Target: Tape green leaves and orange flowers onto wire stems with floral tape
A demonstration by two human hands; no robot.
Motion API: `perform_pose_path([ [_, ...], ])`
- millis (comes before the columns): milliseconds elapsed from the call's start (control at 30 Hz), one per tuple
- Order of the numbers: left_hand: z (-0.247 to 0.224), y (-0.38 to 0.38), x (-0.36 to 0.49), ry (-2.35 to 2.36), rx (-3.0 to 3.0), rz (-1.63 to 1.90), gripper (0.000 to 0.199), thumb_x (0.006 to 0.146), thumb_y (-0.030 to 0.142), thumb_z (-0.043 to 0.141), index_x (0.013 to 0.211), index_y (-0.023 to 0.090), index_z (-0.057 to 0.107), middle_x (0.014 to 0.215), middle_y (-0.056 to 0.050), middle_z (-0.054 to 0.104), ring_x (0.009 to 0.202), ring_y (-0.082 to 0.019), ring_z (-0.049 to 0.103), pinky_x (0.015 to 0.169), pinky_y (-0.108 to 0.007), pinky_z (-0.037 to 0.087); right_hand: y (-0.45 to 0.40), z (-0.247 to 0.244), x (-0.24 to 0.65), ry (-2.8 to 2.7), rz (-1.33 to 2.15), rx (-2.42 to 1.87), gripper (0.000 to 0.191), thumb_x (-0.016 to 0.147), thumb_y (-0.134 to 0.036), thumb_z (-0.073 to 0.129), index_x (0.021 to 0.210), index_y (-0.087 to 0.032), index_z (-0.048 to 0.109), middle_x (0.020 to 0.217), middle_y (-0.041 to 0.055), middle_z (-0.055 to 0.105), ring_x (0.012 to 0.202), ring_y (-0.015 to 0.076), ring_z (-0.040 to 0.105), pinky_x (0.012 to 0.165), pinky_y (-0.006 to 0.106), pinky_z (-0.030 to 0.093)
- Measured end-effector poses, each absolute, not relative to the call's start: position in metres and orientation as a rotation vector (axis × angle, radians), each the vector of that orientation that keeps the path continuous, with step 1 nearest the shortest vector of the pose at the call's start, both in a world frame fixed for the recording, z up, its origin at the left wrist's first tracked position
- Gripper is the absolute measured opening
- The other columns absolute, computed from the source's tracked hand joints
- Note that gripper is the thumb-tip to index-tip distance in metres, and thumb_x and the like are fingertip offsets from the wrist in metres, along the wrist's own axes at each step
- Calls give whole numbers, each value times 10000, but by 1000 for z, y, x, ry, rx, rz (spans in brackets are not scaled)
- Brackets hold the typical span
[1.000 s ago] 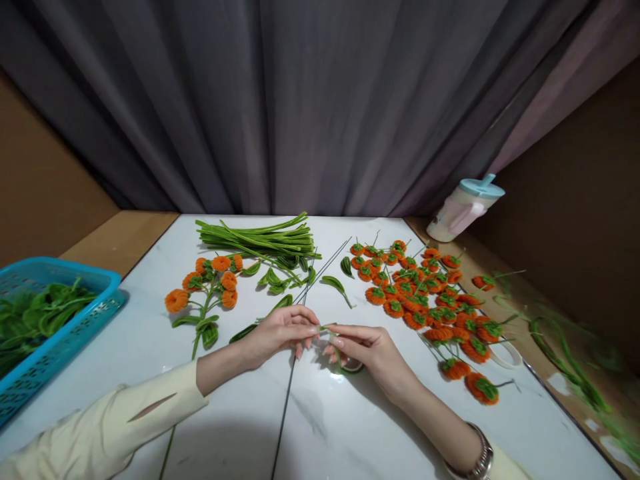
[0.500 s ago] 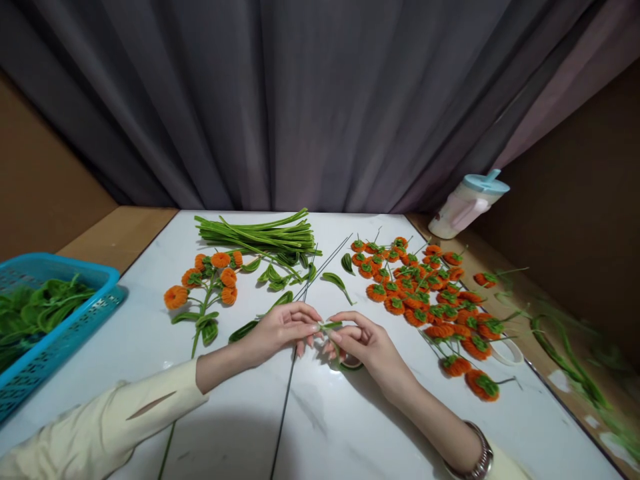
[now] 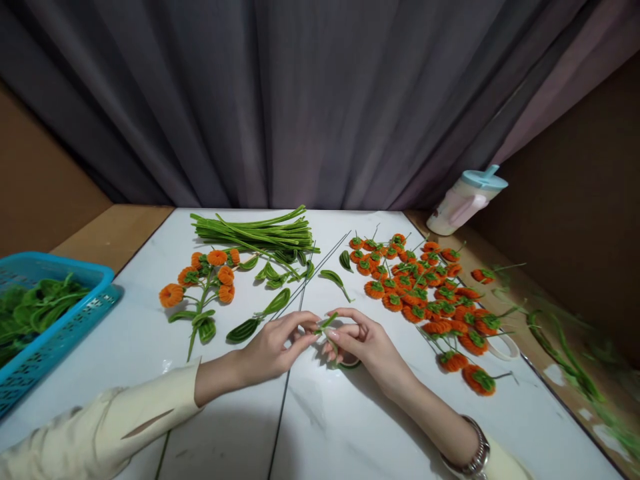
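Pale cup (image 3: 449, 212) with blue lid (image 3: 483, 181), near a dark grey, draped curtain (image 3: 305, 107).

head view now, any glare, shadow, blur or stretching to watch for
Head view: small glare on the white tabletop below the right hand; head view: broad soft shadow beside the left sleeve; head view: green fibres toward the right edge look smeared; head view: the cup leans outward, probably wide-lens stretch.

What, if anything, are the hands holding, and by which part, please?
A thin green piece, pinched by the left hand and the right hand; they partly cover it, so which part each grips cannot be told.
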State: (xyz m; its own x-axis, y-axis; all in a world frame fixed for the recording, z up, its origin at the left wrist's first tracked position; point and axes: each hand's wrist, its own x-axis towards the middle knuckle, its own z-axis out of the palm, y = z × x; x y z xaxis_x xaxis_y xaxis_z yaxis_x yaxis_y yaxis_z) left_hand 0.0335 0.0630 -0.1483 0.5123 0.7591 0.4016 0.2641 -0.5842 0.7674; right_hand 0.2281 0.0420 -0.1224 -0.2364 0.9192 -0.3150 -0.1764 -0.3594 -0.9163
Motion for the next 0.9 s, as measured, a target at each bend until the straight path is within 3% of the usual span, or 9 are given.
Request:
perform_pose_path([
  [200, -149, 63, 34, 678, 2350, 1103, 196, 908, 154, 509, 1104, 153, 506, 878, -83, 667, 753, -162, 648, 639, -244, 535, 41, -121, 228, -1068, 1732, -1176, 329, 683, -411, 771, 739, -138, 596, 604, 15, 678, 527, 106, 609, 540, 221, 459],
  [900, -148, 64, 34, 590, 2363, 1085, 183, 881, 99, 525, 1054, 152, 499, 844, -76, 631, 681, -142, 589, 622, -248, 511, 39, -124, 226, -1106, 1689, -1170, 326, 660, -404, 783, 768, -145, 617, 573, -7, 656, 489, 86, 571, 510, 208, 459],
])
